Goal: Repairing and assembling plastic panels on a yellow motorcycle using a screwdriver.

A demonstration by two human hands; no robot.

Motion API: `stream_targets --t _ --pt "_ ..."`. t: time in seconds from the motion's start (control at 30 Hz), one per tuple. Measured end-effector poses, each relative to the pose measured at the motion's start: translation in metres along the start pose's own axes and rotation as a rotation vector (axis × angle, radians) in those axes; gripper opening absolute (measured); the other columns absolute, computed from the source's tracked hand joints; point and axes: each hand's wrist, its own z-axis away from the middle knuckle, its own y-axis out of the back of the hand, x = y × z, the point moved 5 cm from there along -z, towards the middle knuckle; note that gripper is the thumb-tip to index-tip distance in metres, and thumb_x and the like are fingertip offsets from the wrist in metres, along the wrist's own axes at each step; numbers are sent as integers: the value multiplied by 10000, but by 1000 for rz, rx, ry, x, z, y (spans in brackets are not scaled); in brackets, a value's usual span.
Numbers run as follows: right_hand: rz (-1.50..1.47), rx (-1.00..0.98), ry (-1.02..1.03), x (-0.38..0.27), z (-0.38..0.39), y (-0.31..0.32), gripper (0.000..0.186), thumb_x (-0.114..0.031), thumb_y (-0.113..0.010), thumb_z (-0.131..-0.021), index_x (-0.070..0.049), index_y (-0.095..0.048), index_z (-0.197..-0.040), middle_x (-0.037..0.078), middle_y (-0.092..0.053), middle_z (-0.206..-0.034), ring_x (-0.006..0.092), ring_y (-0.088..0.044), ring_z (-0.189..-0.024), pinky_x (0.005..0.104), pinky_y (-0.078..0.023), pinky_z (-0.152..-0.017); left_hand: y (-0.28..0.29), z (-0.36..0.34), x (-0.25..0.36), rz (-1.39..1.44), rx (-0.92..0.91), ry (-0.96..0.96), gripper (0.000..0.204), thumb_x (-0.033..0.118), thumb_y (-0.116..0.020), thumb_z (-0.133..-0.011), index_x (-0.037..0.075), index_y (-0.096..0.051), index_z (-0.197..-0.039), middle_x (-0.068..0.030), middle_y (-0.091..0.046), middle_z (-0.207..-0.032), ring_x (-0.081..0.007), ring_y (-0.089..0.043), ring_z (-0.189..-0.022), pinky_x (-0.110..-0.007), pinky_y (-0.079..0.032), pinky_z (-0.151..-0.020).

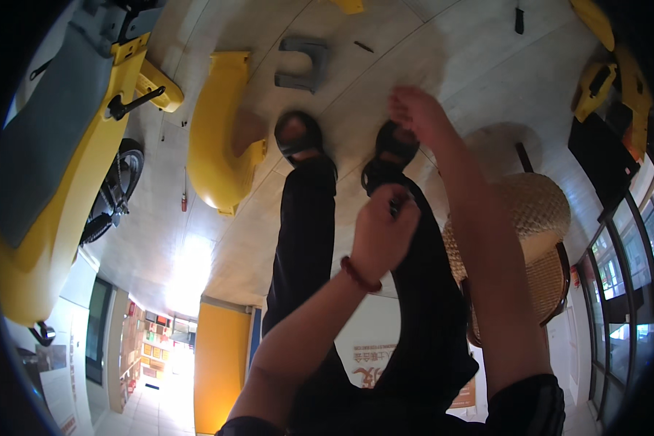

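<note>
Pale floor (465, 43): one grey U-shaped part (317, 67); left fingers (409, 216) pinching one dark piece (394, 208); right fingers (402, 103): cannot tell.

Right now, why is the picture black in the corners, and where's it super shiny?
In the head view, the fisheye lens leaves dark corners and bends the windows near the right rim; in that head view, glare whitens the floor below the red-handled screwdriver, and the lower-left opening is washed out.
</note>
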Motion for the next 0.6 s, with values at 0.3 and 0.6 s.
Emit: stream_targets --t 0.3,0.6 --pt "71 -232 -184 11 265 -14 348 -173 -436 -939 -12 -447 -1247 87 -529 -1136 184 -548 -1019 336 -478 -876 -22 59 -40 382 -217 262 254 156 -494 -870 -29 -510 -1044 -29 -540 -693 -68 -462 -482 -209 -367 -427" --pt "113 -272 -116 32 327 -39 318 -174 -452 -933 -27 -481 -1214 77 -551 -1090 155 -546 -979 298 -469 -841 -3 137 -44 300 -190 264 247 144 -485 -858 -18 -509 -1043 -30 -543 -733 -64 -458 -494 -203 -375 -439"
